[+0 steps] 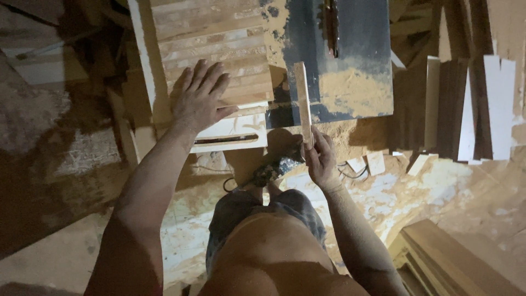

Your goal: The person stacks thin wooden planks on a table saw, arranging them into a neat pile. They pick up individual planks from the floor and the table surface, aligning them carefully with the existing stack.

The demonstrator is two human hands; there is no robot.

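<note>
My left hand point(200, 98) lies flat, fingers spread, on a stack of pale wooden strips point(213, 49) that rests on the left side of a table saw. My right hand point(320, 159) grips the near end of one narrow wooden strip point(302, 101), which points away from me across the saw's blue-grey top point(356, 38). The saw blade point(330, 24) stands in its slot just beyond and to the right of that strip's far end. Sawdust covers much of the saw top around the strip.
Cut boards and dark planks point(466, 109) lean upright at the right. A stack of boards point(444, 257) lies at the lower right. Sawdust and small offcuts point(375, 163) litter the floor. A white board point(143, 49) edges the strip stack on the left.
</note>
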